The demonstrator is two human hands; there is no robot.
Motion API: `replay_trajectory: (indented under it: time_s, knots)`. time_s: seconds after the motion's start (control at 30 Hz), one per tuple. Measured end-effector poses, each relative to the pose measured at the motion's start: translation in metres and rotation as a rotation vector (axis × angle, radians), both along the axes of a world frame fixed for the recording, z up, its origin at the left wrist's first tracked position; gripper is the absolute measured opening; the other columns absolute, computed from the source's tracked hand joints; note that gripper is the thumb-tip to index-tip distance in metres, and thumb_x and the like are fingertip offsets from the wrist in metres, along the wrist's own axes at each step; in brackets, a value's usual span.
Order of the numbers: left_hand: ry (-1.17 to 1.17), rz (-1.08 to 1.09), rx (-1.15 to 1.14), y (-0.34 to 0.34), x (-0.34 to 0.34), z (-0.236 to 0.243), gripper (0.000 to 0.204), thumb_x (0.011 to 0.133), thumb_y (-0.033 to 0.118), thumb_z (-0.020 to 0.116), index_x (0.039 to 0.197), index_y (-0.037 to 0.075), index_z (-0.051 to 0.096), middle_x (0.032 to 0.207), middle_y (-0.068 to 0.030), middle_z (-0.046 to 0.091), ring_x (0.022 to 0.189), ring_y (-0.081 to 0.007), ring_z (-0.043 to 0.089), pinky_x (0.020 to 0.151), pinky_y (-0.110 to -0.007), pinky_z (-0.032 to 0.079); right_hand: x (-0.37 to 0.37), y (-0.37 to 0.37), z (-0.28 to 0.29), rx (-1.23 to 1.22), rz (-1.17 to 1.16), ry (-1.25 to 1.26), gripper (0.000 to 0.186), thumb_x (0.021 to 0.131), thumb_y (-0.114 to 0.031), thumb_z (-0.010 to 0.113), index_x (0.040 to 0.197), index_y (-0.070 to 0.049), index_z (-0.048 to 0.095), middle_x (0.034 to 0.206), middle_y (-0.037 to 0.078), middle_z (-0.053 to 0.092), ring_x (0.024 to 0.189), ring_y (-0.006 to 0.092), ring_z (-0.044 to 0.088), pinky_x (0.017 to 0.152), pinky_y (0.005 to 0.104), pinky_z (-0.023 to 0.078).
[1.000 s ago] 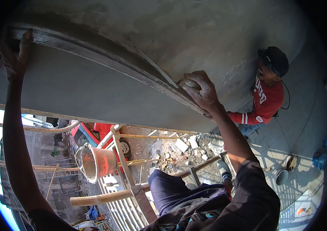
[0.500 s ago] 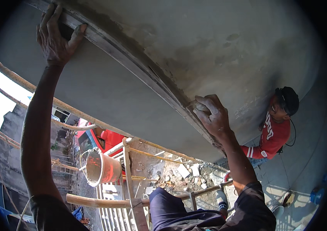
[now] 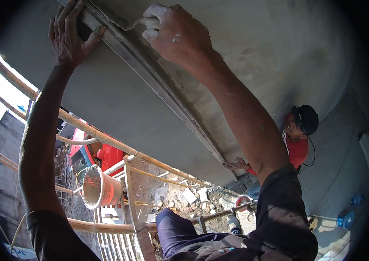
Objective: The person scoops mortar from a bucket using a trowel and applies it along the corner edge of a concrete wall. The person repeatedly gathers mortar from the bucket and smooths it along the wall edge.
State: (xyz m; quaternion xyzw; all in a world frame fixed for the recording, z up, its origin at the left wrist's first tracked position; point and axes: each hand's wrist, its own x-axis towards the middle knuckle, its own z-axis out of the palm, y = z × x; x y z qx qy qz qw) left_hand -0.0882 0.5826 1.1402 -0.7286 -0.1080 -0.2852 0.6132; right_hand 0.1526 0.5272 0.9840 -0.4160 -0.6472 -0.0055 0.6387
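A long grey straightedge bar (image 3: 149, 82) lies slantwise on the plastered wall (image 3: 119, 100), from the upper left down to the lower centre right. My left hand (image 3: 69, 37) holds its upper end, fingers over it and thumb along its lower side. Above the bar, close to that end, my right hand (image 3: 173, 32) is closed, its fingers curled round a handle that they mostly hide. A thin shank and a grey blade edge show beyond the fingers; this looks like a trowel (image 3: 128, 26). Wetter, darker plaster borders the bar's upper side. A co-worker's hand (image 3: 236, 164) touches its lower end.
A co-worker (image 3: 299, 130) in red with a dark cap stands at the right. A mortar-stained bucket (image 3: 108, 189) hangs by the bamboo scaffold rails (image 3: 102, 130). Below are rubble (image 3: 189, 195), a red vehicle (image 3: 110, 154) and a slatted white frame (image 3: 121, 241).
My right hand has moved up and left along the bar, from its lower part to near my left hand. My left hand keeps its hold. The co-worker's hand now shows at the bar's lower end.
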Motion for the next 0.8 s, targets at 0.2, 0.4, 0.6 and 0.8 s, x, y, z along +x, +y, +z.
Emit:
replay_trajectory:
  time_s: [0.2, 0.4, 0.6, 0.8]
  knots:
    - [-0.035, 0.175, 0.054, -0.007, -0.007, -0.001, 0.091, 0.092, 0.069, 0.057, 0.154, 0.004, 0.04, 0.155, -0.026, 0.041, 0.145, -0.0436, 0.038, 0.12, -0.057, 0.026, 0.006, -0.013, -0.098, -0.114, 0.016, -0.008, 0.032, 0.092, -0.024, 0.069, 0.122, -0.016, 0.067, 0.11, 0.015, 0.064, 0.099, 0.0346, 0.07, 0.085, 0.0489, 0.058]
    - [0.0, 0.119, 0.059, -0.003, -0.007, 0.0, 0.093, 0.091, 0.069, 0.057, 0.153, 0.002, 0.041, 0.154, -0.0273, 0.042, 0.144, -0.0445, 0.039, 0.119, -0.059, 0.026, 0.01, -0.034, -0.24, -0.288, 0.01, -0.004, 0.036, 0.086, -0.018, 0.077, 0.121, -0.016, 0.068, 0.11, 0.008, 0.064, 0.095, 0.0301, 0.069, 0.08, 0.0443, 0.057]
    - [-0.003, 0.135, 0.049, -0.008, -0.005, 0.001, 0.092, 0.091, 0.069, 0.057, 0.152, 0.001, 0.042, 0.153, -0.0278, 0.043, 0.143, -0.0441, 0.039, 0.118, -0.058, 0.027, 0.026, -0.089, -0.359, -0.452, 0.009, -0.03, 0.032, 0.086, -0.022, 0.076, 0.117, -0.017, 0.069, 0.107, 0.007, 0.063, 0.094, 0.0298, 0.069, 0.076, 0.0467, 0.058]
    - [-0.059, 0.178, 0.02, -0.013, -0.004, -0.001, 0.095, 0.089, 0.072, 0.058, 0.152, 0.002, 0.041, 0.153, -0.0278, 0.042, 0.143, -0.0439, 0.039, 0.118, -0.06, 0.026, 0.034, -0.2, -0.423, -0.521, 0.041, 0.117, 0.039, 0.077, -0.012, 0.082, 0.114, -0.009, 0.068, 0.107, 0.015, 0.068, 0.094, 0.0364, 0.069, 0.078, 0.0428, 0.056]
